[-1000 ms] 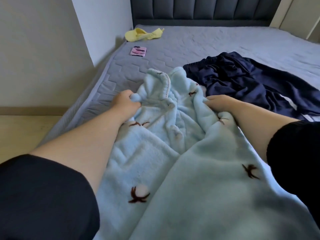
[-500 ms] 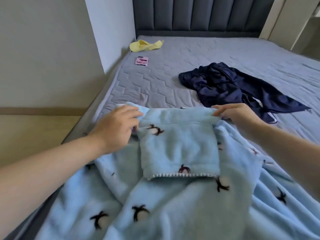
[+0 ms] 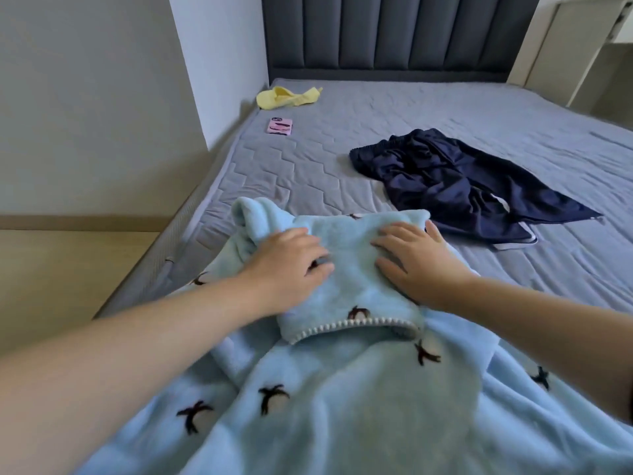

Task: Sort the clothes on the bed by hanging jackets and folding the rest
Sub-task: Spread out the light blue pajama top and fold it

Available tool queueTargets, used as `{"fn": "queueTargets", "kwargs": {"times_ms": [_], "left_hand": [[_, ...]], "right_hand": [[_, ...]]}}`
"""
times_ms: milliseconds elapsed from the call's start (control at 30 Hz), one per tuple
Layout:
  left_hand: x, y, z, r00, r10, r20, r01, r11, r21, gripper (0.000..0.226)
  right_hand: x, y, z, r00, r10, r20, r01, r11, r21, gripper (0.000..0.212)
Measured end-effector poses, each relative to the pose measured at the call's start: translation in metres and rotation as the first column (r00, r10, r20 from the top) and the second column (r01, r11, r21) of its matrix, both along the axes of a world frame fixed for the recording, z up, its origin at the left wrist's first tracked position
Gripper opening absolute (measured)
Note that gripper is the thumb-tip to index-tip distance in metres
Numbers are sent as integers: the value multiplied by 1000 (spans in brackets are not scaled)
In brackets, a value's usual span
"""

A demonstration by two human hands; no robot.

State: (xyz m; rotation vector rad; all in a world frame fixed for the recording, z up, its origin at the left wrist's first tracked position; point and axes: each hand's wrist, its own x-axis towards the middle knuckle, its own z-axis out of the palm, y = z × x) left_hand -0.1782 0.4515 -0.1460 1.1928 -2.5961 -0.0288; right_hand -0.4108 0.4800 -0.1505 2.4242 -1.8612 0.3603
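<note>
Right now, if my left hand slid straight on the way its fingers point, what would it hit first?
Probably your right hand. The left hand lies on the folded blue fleece with its fingers aimed across at the right one, and only bare fleece lies between them.

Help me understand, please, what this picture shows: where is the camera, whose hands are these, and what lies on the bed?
There is no machine here. A person wears one wide-angle camera on the head, so the single view looks forward and down along their own arms. The left hand and the right hand lie flat, pressing on a folded-over part of a light blue fleece garment with dark motifs and a bobble trim. Neither hand grips anything. The garment lies at the near end of a grey quilted mattress. Beyond it lies a crumpled pair of navy track trousers. Further off, near the wall, are what looks like a pink phone and a yellow cloth, in front of a dark padded headboard.
</note>
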Motion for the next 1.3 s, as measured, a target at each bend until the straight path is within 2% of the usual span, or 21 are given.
{"fn": "queueTargets", "kwargs": {"times_ms": [67,133,167,233,267,333,400,500,600,667,700,733,767,833,933,1000,1067,1167,1233,1300], "left_hand": [[-8,-28,16,997,50,-55,-56,990,-128,46],[-18,-54,21,987,163,1,-162,981,-111,39],[-22,-65,18,977,198,81,-191,978,-83,41],[-14,-80,2,935,219,278,-222,975,-21,48],[-2,-84,-9,914,235,329,-261,965,35,51],[29,-88,-31,905,294,308,-362,912,193,61],[54,-92,-44,922,324,209,-379,865,329,70],[66,-105,-38,944,311,106,-321,806,497,81],[71,-117,-14,951,245,188,-307,674,673,92],[72,-120,-2,964,206,169,-258,556,790,100],[71,-121,1,967,202,156,-241,526,815,99],[69,-122,2,964,212,157,-248,520,817,93],[66,-122,2,955,241,172,-279,536,797,84],[57,-120,1,925,322,202,-366,615,698,64],[44,-113,9,861,422,283,-503,788,355,40],[37,-109,26,836,516,188,-541,833,117,34],[31,-108,57,808,587,-40,-588,808,-31,31],[24,-98,120,742,547,-387,-648,733,-206,32],[24,-81,146,738,454,-499,-644,694,-322,30],[29,-57,146,770,384,-510,-611,674,-415,30]], "right_hand": [[9,-21,15,997,-20,75,31,988,-151,39],[24,-44,25,986,-49,159,76,983,-170,39],[29,-55,26,985,-61,159,82,988,-130,41],[31,-71,15,995,-101,22,100,994,44,44],[26,-75,5,990,-126,-65,134,979,154,46],[6,-75,-16,975,-195,-109,220,920,324,51],[-13,-76,-27,965,-261,13,232,877,421,57],[-22,-84,-15,940,-275,201,112,806,581,63],[-30,-96,5,925,-299,234,22,657,754,49],[-34,-101,15,904,-347,250,-42,510,859,40],[-34,-103,18,921,-330,205,-25,478,878,40],[-32,-103,19,956,-271,111,46,511,858,39],[-28,-104,18,978,-207,-20,141,589,796,36],[-16,-104,16,959,-165,-229,272,757,594,28],[-5,-96,19,935,-255,-247,333,872,359,12],[-3,-89,38,925,-335,-177,358,926,121,13],[-2,-86,69,925,-371,-82,352,918,-181,22],[0,-81,122,933,-356,60,334,789,-516,37],[3,-70,142,929,-348,127,348,698,-626,42],[4,-48,142,920,-342,194,381,658,-649,41]]}}
